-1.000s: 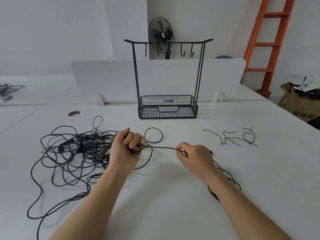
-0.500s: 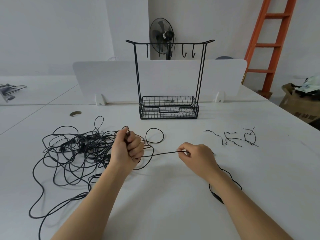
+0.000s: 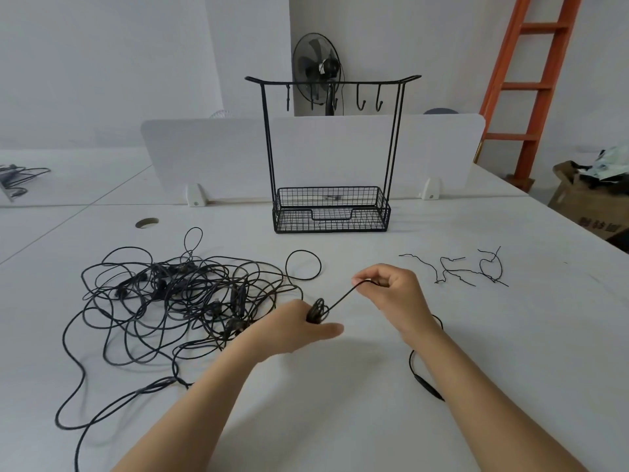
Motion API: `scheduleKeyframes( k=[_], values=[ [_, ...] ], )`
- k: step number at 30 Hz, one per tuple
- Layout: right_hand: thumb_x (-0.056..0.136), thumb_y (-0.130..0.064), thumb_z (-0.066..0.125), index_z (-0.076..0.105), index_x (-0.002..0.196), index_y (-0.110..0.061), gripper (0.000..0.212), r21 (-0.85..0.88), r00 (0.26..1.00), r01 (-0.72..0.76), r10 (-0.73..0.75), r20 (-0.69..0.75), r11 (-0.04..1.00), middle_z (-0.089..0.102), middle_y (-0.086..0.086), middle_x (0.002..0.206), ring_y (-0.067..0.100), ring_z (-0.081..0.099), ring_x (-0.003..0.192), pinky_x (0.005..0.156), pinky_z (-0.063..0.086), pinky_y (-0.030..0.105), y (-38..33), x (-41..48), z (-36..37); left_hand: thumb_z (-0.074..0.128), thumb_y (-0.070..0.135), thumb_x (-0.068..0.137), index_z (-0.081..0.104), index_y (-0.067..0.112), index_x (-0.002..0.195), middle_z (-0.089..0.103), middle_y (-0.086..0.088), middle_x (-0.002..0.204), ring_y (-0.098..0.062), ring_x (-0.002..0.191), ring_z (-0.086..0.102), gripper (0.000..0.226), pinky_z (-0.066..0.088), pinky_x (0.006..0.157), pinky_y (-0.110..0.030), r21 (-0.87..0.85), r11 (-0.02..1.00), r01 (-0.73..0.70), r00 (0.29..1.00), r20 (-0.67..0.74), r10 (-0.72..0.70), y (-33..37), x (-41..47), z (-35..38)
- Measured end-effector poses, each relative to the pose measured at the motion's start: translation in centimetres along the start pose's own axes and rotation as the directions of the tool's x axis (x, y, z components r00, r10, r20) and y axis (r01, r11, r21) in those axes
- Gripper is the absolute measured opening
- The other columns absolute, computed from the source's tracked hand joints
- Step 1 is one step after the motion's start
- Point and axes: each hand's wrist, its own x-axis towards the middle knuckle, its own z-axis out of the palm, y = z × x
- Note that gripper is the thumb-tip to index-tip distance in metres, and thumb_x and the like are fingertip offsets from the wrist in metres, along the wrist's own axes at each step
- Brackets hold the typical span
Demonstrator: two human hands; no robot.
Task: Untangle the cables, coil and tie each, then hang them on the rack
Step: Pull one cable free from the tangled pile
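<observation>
A tangle of black cables [image 3: 177, 301] sprawls over the left half of the white table [image 3: 340, 386]. My left hand [image 3: 299, 327] grips a small black coil [image 3: 318, 310] of one cable at the table's middle. From the coil a taut strand runs up to my right hand [image 3: 391, 294], which pinches it between thumb and fingers. The rest of that cable [image 3: 422, 373] trails under my right forearm, with an inline bulge near its end. Several black twist ties [image 3: 456, 269] lie to the right. The black wire rack [image 3: 332, 212] with hooks [image 3: 369, 100] stands behind.
A white divider panel [image 3: 211, 155] runs behind the rack. A cable hole [image 3: 147, 223] is in the table at back left. A fan [image 3: 318, 68], an orange ladder [image 3: 531, 83] and a cardboard box [image 3: 592, 199] stand beyond the table.
My left hand has moved right toward the table's middle and turned, showing the small coil. My right hand has risen and drawn closer, so the strand between them is shorter and steeper.
</observation>
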Motion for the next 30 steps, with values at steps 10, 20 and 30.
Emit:
scheduleKeyframes(
  k=[10, 20, 30],
  values=[
    [0.082, -0.005, 0.064, 0.063, 0.072, -0.013, 0.013, -0.035, 0.998, -0.042, 0.044, 0.045, 0.998, 0.044, -0.009, 0.042, 0.001, 0.038, 0.037, 0.042, 0.031, 0.009, -0.1, -0.1, 0.1, 0.027, 0.054, 0.095, 0.062, 0.019, 0.066, 0.028, 0.005, 0.038, -0.012, 0.041, 0.025, 0.057, 0.023, 0.050, -0.028, -0.538, 0.805, -0.250, 0.951, 0.019, 0.309, -0.8, 0.3, 0.0],
    [0.087, -0.022, 0.060, 0.064, 0.075, -0.017, 0.013, -0.244, 0.945, -0.036, 0.112, 0.308, 0.969, 0.045, -0.010, 0.042, 0.004, 0.039, 0.042, 0.048, 0.032, 0.014, -0.1, -0.5, 0.3, 0.024, 0.044, 0.099, 0.068, 0.017, 0.094, 0.054, 0.004, 0.061, -0.005, 0.039, 0.030, 0.052, 0.015, 0.034, -0.014, -0.905, 0.302, -0.298, 0.954, -0.296, 0.053, -0.7, 1.5, -0.1],
    [0.087, -0.020, 0.061, 0.063, 0.071, -0.019, 0.016, -0.310, 0.966, -0.007, 0.087, 0.244, 0.951, 0.043, -0.016, 0.037, 0.002, 0.037, 0.038, 0.043, 0.027, 0.008, -0.2, -0.4, -0.2, 0.034, 0.037, 0.099, 0.030, 0.017, 0.033, 0.031, 0.000, 0.039, -0.014, 0.040, 0.036, 0.069, 0.043, 0.055, -0.023, -0.940, -0.126, -0.316, 0.947, -0.305, -0.099, -1.4, 1.8, -1.7]
  ],
)
